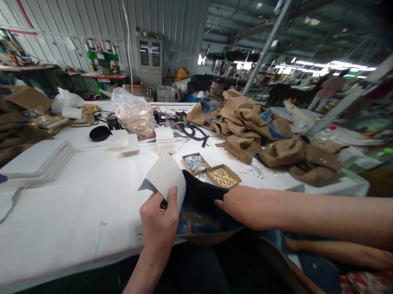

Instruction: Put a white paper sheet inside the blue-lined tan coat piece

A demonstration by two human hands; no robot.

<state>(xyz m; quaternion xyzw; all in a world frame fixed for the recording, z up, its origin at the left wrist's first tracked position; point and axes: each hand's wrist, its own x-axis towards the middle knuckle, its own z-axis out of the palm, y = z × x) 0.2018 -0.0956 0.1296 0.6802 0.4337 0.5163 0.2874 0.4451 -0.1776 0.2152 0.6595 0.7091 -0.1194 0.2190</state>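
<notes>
My left hand (159, 223) pinches a white paper-like sheet (167, 177), curled up off a dark blue garment piece (199, 208) at the table's near edge. On that dark fabric lies my right hand (242, 206), fingers pointing left and pressed flat against it. The fabric shows tan strap lines and hangs over the table edge toward my lap. Just beyond the hands sit two small cardboard trays: one with silver studs (195, 163), one with gold studs (223, 176).
A white table (71, 206) carries a heap of tan and blue garments (265, 134) at right, a clear bag of small parts (133, 113), stacked white sheets (39, 162) at left and a black round object (99, 133). Factory benches and a distant person stand behind.
</notes>
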